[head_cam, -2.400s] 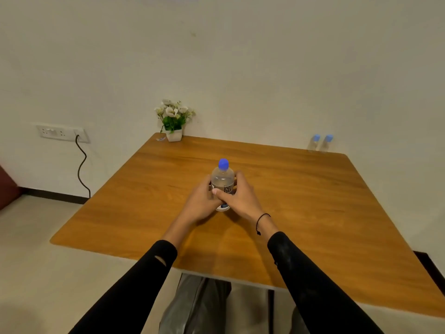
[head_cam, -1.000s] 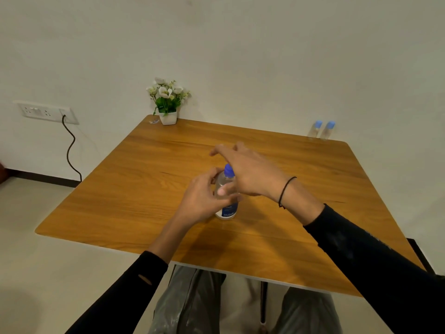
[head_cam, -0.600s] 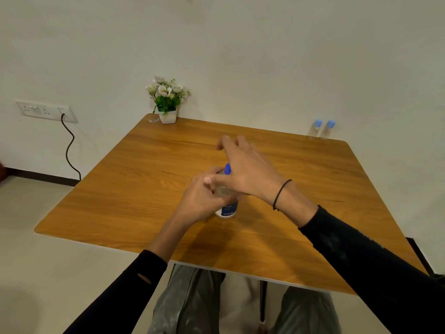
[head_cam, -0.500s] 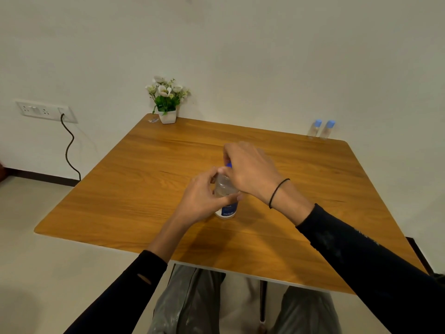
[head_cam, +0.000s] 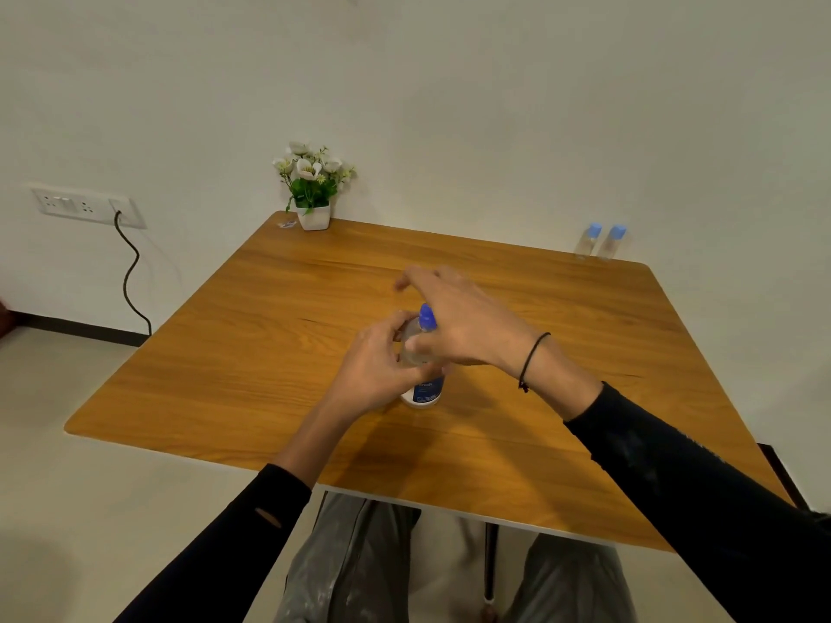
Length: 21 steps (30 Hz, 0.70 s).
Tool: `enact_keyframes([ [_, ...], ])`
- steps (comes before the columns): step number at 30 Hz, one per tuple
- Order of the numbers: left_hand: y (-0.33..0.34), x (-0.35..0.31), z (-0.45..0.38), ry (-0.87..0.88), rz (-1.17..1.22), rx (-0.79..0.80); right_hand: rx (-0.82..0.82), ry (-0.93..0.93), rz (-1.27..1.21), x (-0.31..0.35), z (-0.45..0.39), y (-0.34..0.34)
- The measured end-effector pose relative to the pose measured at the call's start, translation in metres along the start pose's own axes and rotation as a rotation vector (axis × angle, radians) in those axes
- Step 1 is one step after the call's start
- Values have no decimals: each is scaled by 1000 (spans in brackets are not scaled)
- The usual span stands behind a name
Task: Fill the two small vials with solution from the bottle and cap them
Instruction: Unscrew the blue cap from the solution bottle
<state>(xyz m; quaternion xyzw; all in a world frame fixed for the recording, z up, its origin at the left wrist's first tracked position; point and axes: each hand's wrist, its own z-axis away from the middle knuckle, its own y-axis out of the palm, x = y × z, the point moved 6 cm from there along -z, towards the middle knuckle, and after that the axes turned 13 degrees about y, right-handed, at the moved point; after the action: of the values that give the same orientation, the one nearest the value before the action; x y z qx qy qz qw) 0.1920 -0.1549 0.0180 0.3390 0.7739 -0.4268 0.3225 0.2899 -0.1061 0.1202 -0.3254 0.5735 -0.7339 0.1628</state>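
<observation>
A clear bottle [head_cam: 422, 391] with a blue cap [head_cam: 427, 317] and a blue-white label stands upright in the middle of the wooden table [head_cam: 270, 353]. My left hand [head_cam: 375, 368] is wrapped around the bottle's body. My right hand [head_cam: 463, 323] comes in from the right at the bottle's top. The cap sits in the crook between its thumb and forefinger, and the other fingers are stretched out past it. Two small clear vials [head_cam: 600, 241] with blue caps stand side by side at the table's far right corner, well away from both hands.
A small white pot of white flowers [head_cam: 312, 191] stands at the far left corner, against the wall. A wall socket with a black cable [head_cam: 130, 272] is at the left. My legs show under the table's near edge.
My right hand moved from the bottle's body up to its cap. Half a second ago its fingers were curled over the cap; now they are spread and the cap shows. The left hand keeps holding the bottle.
</observation>
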Motion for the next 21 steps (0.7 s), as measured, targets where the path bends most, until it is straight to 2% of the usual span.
enact_keyframes([
  [5,2,0,1,2,-22,12,-222,79,57,-3,-7,-3],
  [7,2,1,0,10,1,12,-175,35,17,-3,-7,-4],
  [10,0,1,-1,1,-2,1,6,28,-43,-2,-4,-2],
  [11,0,2,-1,0,-4,0,7,56,-40,-3,-5,-1],
  [15,1,0,1,4,-17,8,-190,131,13,-7,-12,-3],
  [21,1,2,-1,5,-6,8,21,66,1,-4,-7,0],
])
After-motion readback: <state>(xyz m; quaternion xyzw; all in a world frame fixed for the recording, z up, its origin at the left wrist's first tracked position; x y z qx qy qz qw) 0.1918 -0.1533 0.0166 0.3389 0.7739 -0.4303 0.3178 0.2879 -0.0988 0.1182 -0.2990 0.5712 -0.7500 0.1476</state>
